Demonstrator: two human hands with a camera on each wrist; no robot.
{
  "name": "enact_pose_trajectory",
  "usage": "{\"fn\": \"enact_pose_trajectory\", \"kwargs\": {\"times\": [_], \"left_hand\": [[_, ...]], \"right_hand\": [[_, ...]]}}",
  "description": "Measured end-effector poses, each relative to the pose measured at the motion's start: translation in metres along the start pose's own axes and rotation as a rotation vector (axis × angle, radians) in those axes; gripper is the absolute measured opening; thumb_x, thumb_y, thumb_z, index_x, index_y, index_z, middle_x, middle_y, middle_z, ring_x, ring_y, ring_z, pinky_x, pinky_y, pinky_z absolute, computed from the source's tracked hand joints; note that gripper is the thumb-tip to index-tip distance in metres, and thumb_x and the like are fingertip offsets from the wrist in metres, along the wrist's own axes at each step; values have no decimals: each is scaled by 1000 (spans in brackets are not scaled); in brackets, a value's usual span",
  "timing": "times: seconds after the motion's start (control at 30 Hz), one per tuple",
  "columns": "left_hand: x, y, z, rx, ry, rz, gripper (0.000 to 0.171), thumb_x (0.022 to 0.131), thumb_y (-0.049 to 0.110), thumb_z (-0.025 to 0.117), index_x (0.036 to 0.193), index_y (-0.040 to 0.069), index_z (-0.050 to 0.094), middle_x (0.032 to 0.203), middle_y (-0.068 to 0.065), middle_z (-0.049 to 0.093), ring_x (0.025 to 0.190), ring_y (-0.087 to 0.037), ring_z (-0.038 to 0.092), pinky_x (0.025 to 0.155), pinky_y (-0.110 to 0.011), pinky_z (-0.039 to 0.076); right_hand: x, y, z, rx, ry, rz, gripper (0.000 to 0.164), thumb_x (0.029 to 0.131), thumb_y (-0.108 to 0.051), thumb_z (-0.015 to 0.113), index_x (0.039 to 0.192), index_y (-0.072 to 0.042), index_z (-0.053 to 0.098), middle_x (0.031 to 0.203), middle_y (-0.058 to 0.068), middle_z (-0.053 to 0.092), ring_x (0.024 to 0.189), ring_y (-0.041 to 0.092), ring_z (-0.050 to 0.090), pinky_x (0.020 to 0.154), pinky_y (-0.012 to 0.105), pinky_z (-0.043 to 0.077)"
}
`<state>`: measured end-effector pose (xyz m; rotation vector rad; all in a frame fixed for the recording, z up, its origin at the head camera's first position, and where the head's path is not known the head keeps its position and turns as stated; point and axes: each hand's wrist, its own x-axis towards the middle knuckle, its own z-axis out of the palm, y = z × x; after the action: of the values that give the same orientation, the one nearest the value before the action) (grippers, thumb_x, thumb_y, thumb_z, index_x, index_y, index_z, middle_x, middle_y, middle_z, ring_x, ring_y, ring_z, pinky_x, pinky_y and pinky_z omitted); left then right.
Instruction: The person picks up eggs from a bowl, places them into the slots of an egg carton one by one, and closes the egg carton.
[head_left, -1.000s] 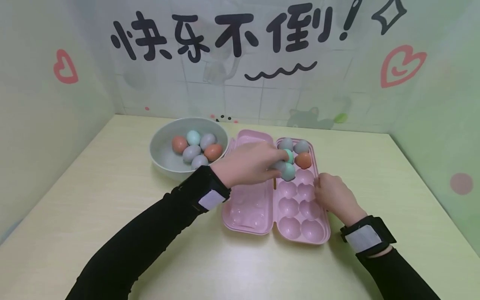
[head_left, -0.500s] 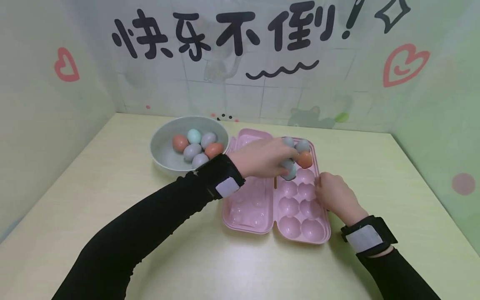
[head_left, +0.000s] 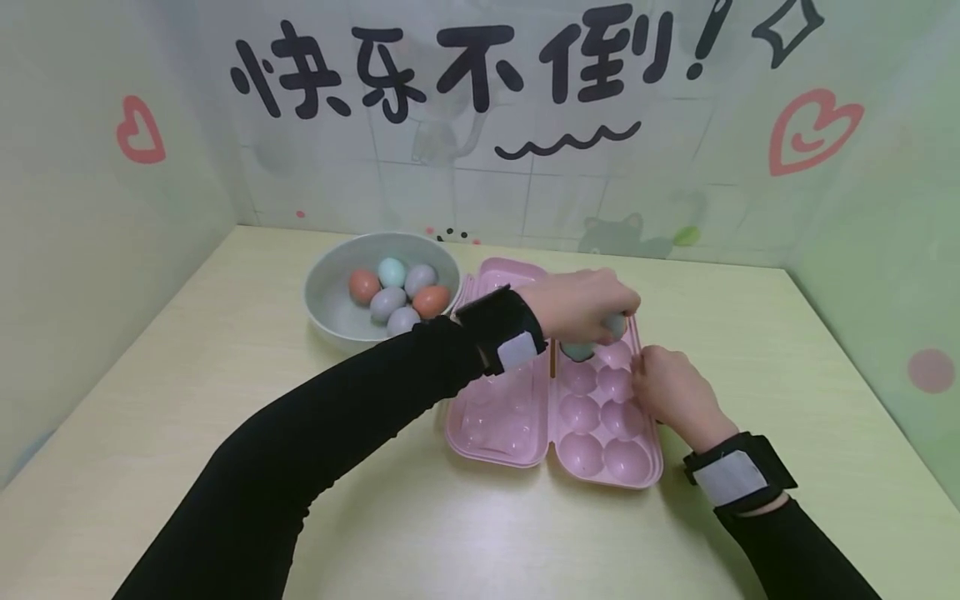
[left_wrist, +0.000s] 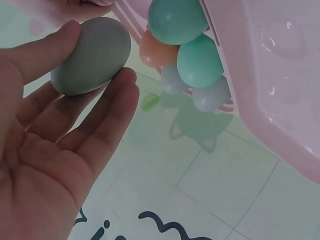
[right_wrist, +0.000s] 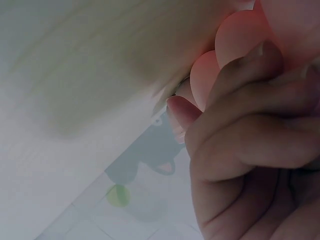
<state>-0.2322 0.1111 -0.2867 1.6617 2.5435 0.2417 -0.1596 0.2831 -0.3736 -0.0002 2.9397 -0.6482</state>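
Note:
My left hand (head_left: pixel 581 304) is over the far part of the pink egg box (head_left: pixel 581 414), pinching a grey egg (left_wrist: pixel 97 55) between thumb and fingertips. In the left wrist view two teal eggs (left_wrist: pixel 200 60), an orange egg (left_wrist: pixel 154 50) and two grey eggs (left_wrist: pixel 211 96) sit in the box; the hand hides most of them from the head view. Beside the box's right edge my right hand (head_left: pixel 675 396) grips its side with curled fingers. The right wrist view shows those fingers (right_wrist: pixel 250 130) against the rounded underside of the cups (right_wrist: pixel 245 40).
A grey bowl (head_left: pixel 330 304) stands at the back left, close to the box lid, with several brown, grey and pale blue eggs in it. The open lid (head_left: pixel 495 417) lies flat to the left of the cups. A printed backdrop (head_left: pixel 487 192) encloses the table.
My left hand has moved right across the box with the grey egg, from beside the teal eggs toward the right column. My right hand has stayed at the box's edge.

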Motion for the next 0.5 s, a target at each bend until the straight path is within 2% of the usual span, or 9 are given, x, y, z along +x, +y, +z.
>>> {"fn": "enact_pose_trajectory", "kwargs": {"times": [0.1, 0.23, 0.5], "left_hand": [[7, 2, 4, 19, -20, -26, 14, 90, 7, 68, 103, 10, 63, 94, 0, 59, 84, -16, 51, 69, -25, 42], [14, 2, 10, 57, -35, -21, 15, 90, 9, 68, 104, 11, 64, 97, -1, 59, 88, -15, 50, 70, -24, 40], [17, 1, 13, 81, -60, -19, 15, 90, 10, 69, 105, 11, 67, 100, 1, 60, 90, -14, 50, 73, -24, 41]], "right_hand": [[-1, 0, -1, 5, -10, 2, 27, 101, -10, 40, 101, 11, 57, 70, 13, 55, 56, 21, 57, 47, 32, 49], [-1, 1, -2, 12, -10, -4, 23, 99, -8, 40, 96, 9, 57, 68, 13, 53, 55, 21, 56, 47, 32, 48], [-1, 0, -2, 9, -9, 2, 20, 97, -8, 43, 97, 8, 57, 69, 12, 53, 55, 21, 55, 47, 32, 47]]}}
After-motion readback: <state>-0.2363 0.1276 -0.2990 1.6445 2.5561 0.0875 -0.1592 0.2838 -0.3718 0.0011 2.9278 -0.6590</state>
